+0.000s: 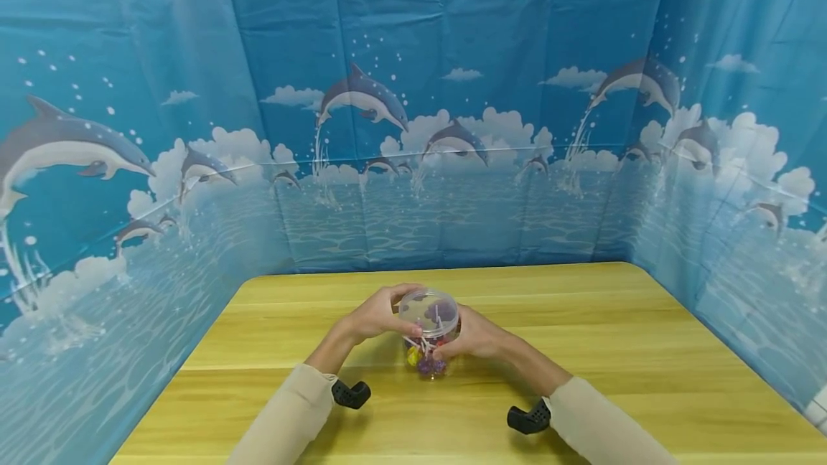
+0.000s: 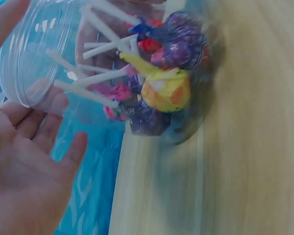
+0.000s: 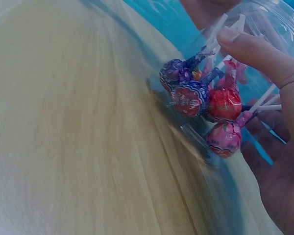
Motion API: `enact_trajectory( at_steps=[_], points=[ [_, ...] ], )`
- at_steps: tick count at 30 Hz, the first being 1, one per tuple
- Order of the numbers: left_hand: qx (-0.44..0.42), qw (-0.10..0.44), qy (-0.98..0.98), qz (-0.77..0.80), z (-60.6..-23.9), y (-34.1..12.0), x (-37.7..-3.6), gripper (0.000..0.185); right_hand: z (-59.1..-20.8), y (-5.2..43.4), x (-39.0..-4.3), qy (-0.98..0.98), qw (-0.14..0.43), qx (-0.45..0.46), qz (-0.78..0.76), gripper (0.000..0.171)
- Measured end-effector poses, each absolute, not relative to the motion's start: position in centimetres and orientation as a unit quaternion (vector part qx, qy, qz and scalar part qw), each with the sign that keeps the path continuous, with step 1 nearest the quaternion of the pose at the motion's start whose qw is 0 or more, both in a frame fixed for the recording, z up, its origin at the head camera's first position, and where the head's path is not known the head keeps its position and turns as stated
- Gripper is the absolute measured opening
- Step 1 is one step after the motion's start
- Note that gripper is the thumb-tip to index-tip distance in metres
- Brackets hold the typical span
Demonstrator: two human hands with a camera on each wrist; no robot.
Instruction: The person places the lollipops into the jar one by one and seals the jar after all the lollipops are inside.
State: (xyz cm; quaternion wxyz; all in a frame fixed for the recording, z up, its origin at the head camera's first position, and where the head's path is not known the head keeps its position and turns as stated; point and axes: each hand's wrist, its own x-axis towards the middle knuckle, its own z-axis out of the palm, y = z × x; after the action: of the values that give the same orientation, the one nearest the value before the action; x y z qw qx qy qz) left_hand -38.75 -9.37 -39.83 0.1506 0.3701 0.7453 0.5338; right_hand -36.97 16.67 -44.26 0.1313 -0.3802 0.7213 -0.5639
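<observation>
A clear plastic jar (image 1: 428, 350) stands on the wooden table (image 1: 581, 350), holding several wrapped lollipops (image 2: 165, 90) in yellow, purple and red with white sticks. My left hand (image 1: 402, 305) curls round the jar's clear lid (image 1: 429, 311) from the left, with the palm (image 2: 24, 181) just beside it. My right hand (image 1: 456, 340) grips the jar's body from the right, and its thumb (image 3: 257, 55) presses on the wall above the red lollipops (image 3: 224, 105). The jar (image 3: 206, 142) rests on the tabletop.
Blue dolphin-print sheeting (image 1: 413, 128) walls the table at the back and on both sides. The wooden top stretches bare around the jar. Black wrist camera mounts (image 1: 350, 393) sit on both beige sleeves.
</observation>
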Motion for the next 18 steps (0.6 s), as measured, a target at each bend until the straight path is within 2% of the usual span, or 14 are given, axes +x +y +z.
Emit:
enact_trajectory(
  at_steps=[4,13,18],
  points=[
    [0.354,0.145,0.749,0.541,-39.7,-9.3,-37.9,0.092,-44.1,16.8,-37.0,0.741,0.127,-0.373,-0.544,0.083],
    [0.286,0.041,0.786,0.546,-40.1,-8.3,-35.3,0.094,-44.4,16.9,-36.9,0.748,0.110,-0.360,-0.546,0.086],
    [0.262,0.032,0.775,0.574,-40.7,-7.9,-35.1,0.089,-44.5,16.8,-37.0,0.727,0.119,-0.375,-0.563,0.082]
  ],
)
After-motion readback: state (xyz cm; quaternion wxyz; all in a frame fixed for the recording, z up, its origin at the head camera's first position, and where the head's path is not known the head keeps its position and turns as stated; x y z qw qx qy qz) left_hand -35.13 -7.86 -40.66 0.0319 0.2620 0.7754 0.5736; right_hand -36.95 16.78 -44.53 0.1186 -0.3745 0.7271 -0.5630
